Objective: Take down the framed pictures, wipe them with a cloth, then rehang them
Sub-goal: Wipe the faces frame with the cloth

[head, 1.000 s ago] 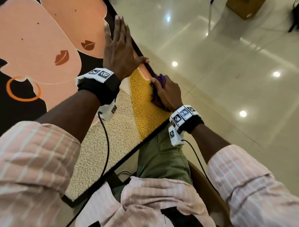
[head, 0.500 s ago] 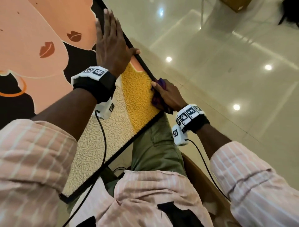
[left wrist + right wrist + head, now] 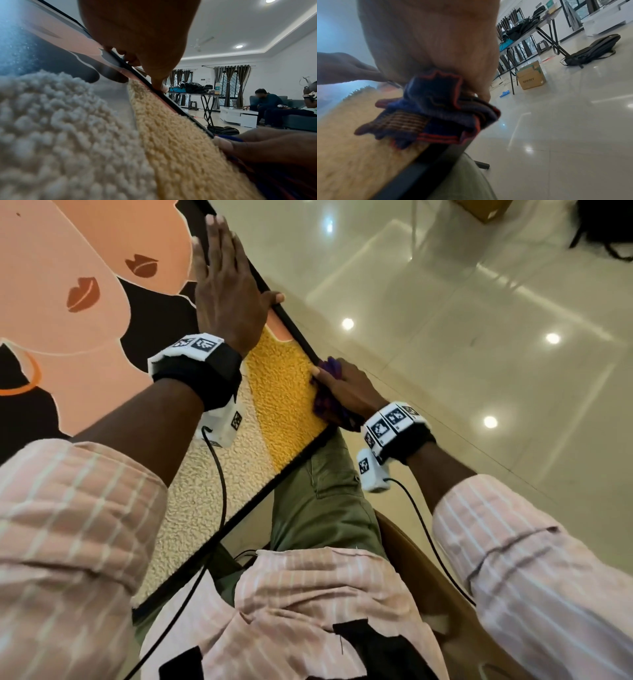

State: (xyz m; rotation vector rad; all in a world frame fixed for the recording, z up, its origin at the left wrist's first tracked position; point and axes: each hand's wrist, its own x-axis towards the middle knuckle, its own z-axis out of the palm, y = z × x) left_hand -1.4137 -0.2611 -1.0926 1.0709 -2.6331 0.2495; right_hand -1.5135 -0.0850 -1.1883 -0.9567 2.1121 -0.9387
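Note:
A large black-framed picture with peach faces and yellow and cream textured patches lies tilted across my lap. My left hand lies flat on its glass, fingers straight, thumb over the right frame edge. Lower on that same edge, my right hand grips a bunched blue-and-red cloth and presses it against the frame beside the yellow patch. The right wrist view shows the cloth bulging out under my fingers onto the frame. The left wrist view shows my thumb on the frame edge.
I sit on a brown chair over a glossy tiled floor. A cardboard box, a folding table with gear and a black bag stand farther off. Two people sit on a sofa across the room.
My right hand with the cloth has slid a little down the right frame edge toward the lower corner. The left hand has stayed flat on the glass.

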